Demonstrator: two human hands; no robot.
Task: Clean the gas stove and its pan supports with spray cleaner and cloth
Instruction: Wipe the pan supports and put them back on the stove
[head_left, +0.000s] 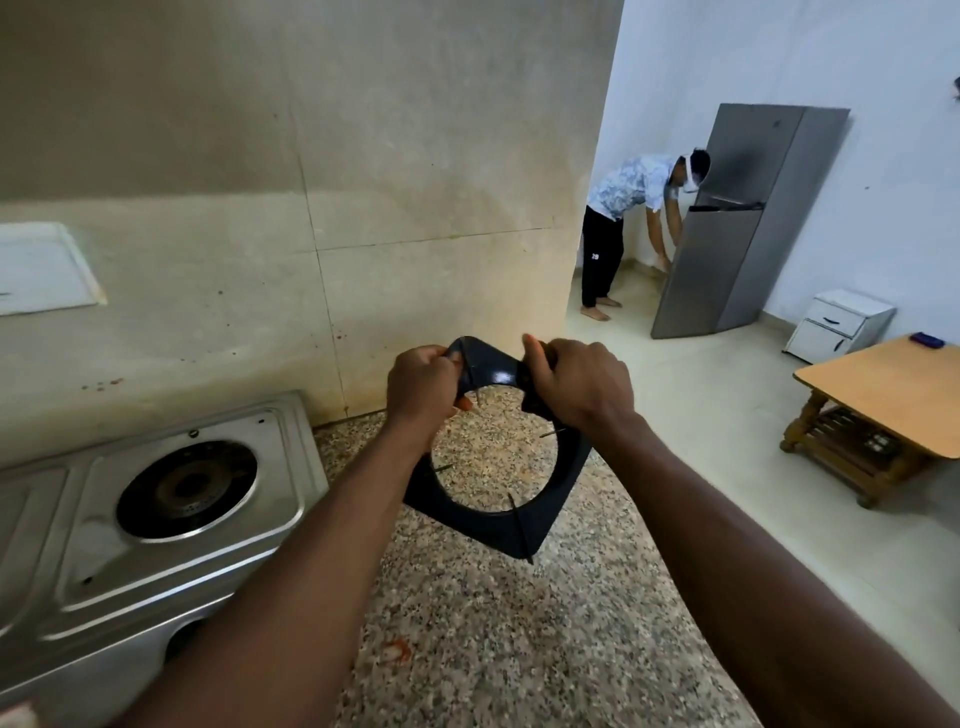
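A black square pan support with a round opening and thin prongs hangs tilted above the speckled granite counter. My left hand grips its upper left corner and my right hand grips its upper right edge, fingers curled round the metal. To the left sits the steel gas stove, its right burner bare with no support over it. No cloth or spray bottle is visible.
A beige wall stands behind the counter. Past the counter's right edge is open floor with a wooden table, a small white cabinet, and a person bending at a grey fridge.
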